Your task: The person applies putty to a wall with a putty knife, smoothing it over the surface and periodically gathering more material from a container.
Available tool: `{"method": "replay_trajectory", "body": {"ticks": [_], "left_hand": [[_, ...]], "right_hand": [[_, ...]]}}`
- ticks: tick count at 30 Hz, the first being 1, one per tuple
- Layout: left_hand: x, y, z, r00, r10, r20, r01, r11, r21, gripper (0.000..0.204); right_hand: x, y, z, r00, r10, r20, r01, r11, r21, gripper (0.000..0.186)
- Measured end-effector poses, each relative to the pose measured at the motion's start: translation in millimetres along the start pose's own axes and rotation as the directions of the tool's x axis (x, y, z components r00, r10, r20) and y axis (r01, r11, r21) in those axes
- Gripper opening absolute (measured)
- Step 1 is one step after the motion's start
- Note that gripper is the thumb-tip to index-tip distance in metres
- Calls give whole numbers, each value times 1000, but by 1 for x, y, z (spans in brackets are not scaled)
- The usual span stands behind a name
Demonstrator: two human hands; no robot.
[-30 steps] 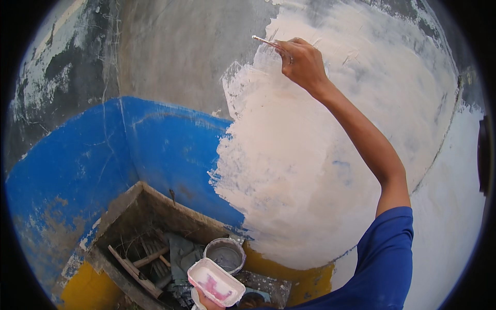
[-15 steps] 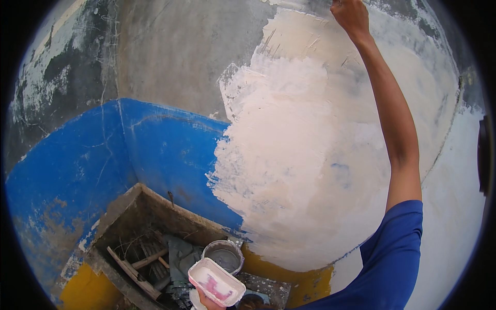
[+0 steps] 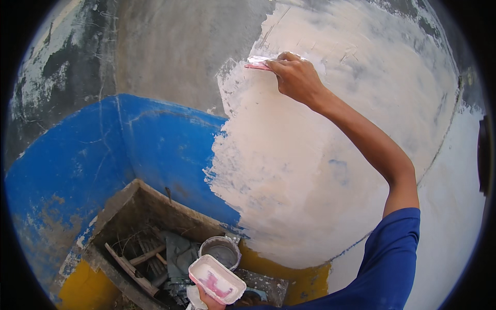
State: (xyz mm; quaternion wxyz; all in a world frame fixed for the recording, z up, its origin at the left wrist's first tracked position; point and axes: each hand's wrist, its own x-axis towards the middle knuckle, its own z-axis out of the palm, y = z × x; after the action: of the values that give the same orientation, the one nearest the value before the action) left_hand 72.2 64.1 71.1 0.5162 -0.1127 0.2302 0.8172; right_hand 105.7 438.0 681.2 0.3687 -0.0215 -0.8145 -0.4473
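My right hand grips a pink-edged flat scraper loaded with white paste, at the upper left border of a cream-white coated patch on the wall, beside bare grey plaster. Low in the picture, my left hand holds up a pinkish rectangular plastic tray with white paste and a pink smear inside. A round grey bucket stands just behind the tray.
Blue painted wall fills the middle left, above a concrete trough holding wooden pieces and grey cloth. Yellow wall shows low down. A dark object is at the right rim.
My right hand went up to the top edge, then came back down leftward; the scraper now shows flat, with white paste on it. My left hand and tray have barely moved.
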Motion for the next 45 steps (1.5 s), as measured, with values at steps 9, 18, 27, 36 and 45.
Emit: {"method": "replay_trajectory", "body": {"ticks": [9, 18, 27, 36, 45], "left_hand": [[2, -1, -7, 1000, 1, -23, -1, 1000, -8, 74], [-12, 8, 38, 957, 183, 225, -175, 983, -58, 73], [-23, 22, 39, 949, 105, 296, -132, 989, 71, 72], [-24, 23, 33, 974, 132, 183, -141, 990, 33, 70], [-45, 29, 49, 961, 147, 233, -157, 987, 21, 70]], "right_hand": [[91, 154, -66, 936, 138, -324, -266, 880, -394, 15], [5, -26, 19, 999, 42, 1, -42, 999, 4, 23], [-30, 8, 45, 999, 35, 14, -28, 942, -336, 46], [44, 48, -26, 935, 155, -320, -205, 970, -128, 29], [-3, -8, 39, 989, 45, -138, -64, 988, -138, 41]]}}
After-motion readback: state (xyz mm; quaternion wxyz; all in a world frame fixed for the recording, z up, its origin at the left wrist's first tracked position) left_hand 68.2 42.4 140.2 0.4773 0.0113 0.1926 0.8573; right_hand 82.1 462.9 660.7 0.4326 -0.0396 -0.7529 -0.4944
